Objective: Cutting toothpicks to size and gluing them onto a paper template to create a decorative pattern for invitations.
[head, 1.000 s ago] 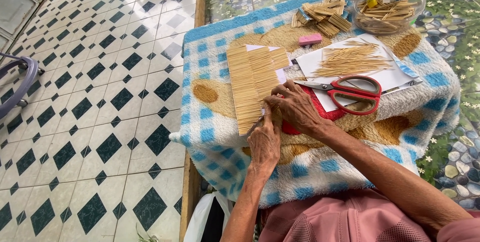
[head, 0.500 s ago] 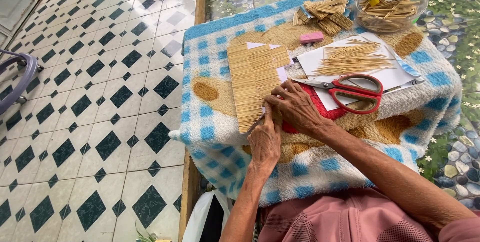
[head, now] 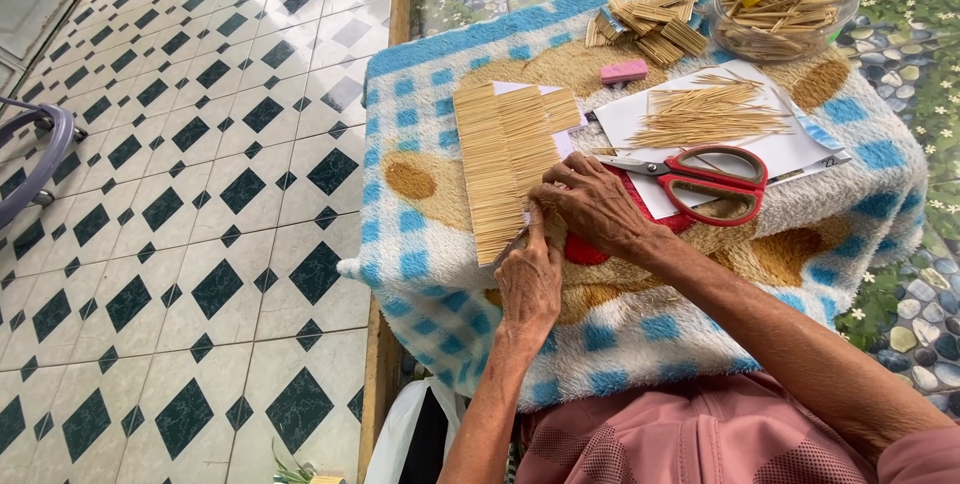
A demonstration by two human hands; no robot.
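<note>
- The mat of thin sticks (head: 505, 159) is laid on the blanket-covered desk (head: 420, 244), left of centre.
- Its near right edge is pinched by the right hand (head: 592, 206).
- The near edge is pressed by the left hand (head: 530, 284), fingers extended.
- Red scissors (head: 705, 179) lie just right.

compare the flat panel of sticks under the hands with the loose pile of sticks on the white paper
The stick panel lies in tight parallel rows, a flat sheet; the loose pile is scattered, crossing. Both hands, left hand and right hand, touch the panel; nothing touches the pile. Both are thin, pale sticks.
</note>
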